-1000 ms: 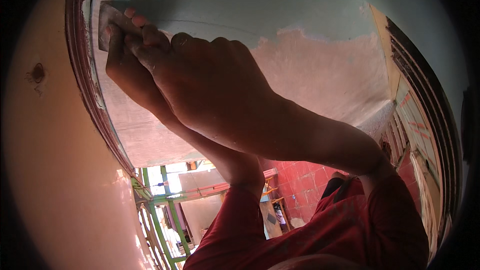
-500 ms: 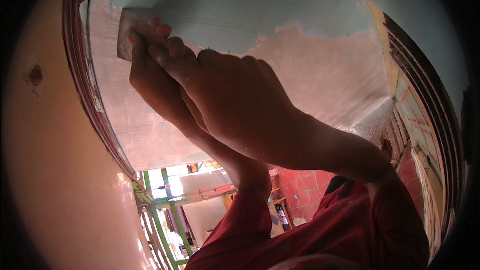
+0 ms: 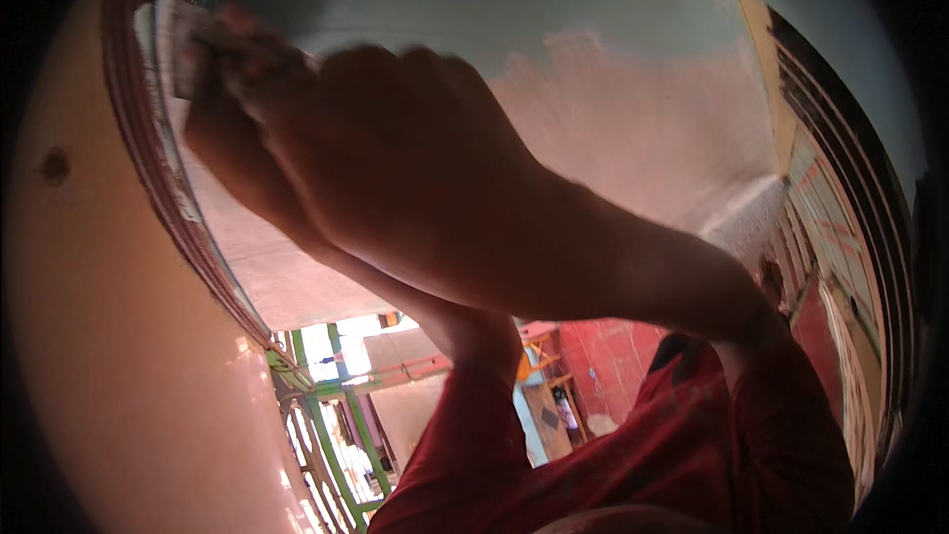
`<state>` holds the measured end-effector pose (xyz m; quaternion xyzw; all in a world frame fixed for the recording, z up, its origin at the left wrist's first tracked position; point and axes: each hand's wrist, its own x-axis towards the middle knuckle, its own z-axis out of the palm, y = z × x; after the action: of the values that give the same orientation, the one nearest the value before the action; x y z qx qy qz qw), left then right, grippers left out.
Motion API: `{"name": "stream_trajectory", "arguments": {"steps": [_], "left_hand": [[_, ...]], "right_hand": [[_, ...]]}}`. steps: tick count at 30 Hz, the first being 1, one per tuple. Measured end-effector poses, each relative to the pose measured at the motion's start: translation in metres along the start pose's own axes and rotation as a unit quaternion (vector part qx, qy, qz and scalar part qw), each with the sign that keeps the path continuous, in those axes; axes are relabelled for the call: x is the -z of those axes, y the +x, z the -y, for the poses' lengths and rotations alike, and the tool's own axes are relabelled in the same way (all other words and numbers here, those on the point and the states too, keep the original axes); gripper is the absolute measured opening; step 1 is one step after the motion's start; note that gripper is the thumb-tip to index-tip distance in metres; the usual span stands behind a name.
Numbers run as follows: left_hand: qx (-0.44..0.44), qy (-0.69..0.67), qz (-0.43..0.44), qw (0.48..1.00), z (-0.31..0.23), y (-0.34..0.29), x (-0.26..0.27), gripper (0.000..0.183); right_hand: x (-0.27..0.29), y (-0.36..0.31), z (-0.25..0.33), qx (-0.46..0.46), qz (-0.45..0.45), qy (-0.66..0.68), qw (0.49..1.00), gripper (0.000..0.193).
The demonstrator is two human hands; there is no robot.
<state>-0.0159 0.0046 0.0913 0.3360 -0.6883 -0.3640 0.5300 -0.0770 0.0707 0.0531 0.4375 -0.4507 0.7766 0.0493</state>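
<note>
Both of my hands reach to the upper left and grip a scraper with a wide flat blade (image 3: 182,64), blurred by motion. Its blade lies against a painted surface (image 3: 633,109), close to the dark red trim at the left. My left hand (image 3: 229,143) is closed near the blade, partly covered by the other hand. Nearer to me, my right hand (image 3: 386,129) is closed with its knuckles up, fingers forward at the scraper. The handle is hidden in my fingers. Blue-green colour covers the surface's upper part; a pale pinkish layer with a ragged edge covers the lower part.
Dark red moulded trim (image 3: 148,138) borders the surface at left, beside an orange-tan wall (image 3: 109,336). A dark slatted frame (image 3: 850,158) stands at right. Below are a green lattice frame (image 3: 331,435) and a red tiled floor (image 3: 613,366).
Both hands and the scraper have moved left and slightly up, up to the dark red trim. The grip looks the same. My view has shifted slightly.
</note>
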Motion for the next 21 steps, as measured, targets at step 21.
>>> {"name": "stream_trajectory", "arguments": {"steps": [21], "left_hand": [[0.252, 0.44, 0.558, 0.657, 0.298, -0.281, 0.125, 0.053]], "right_hand": [[0.196, -0.395, -0.117, -0.447, 0.302, -0.2, 0.818, 0.029]]}}
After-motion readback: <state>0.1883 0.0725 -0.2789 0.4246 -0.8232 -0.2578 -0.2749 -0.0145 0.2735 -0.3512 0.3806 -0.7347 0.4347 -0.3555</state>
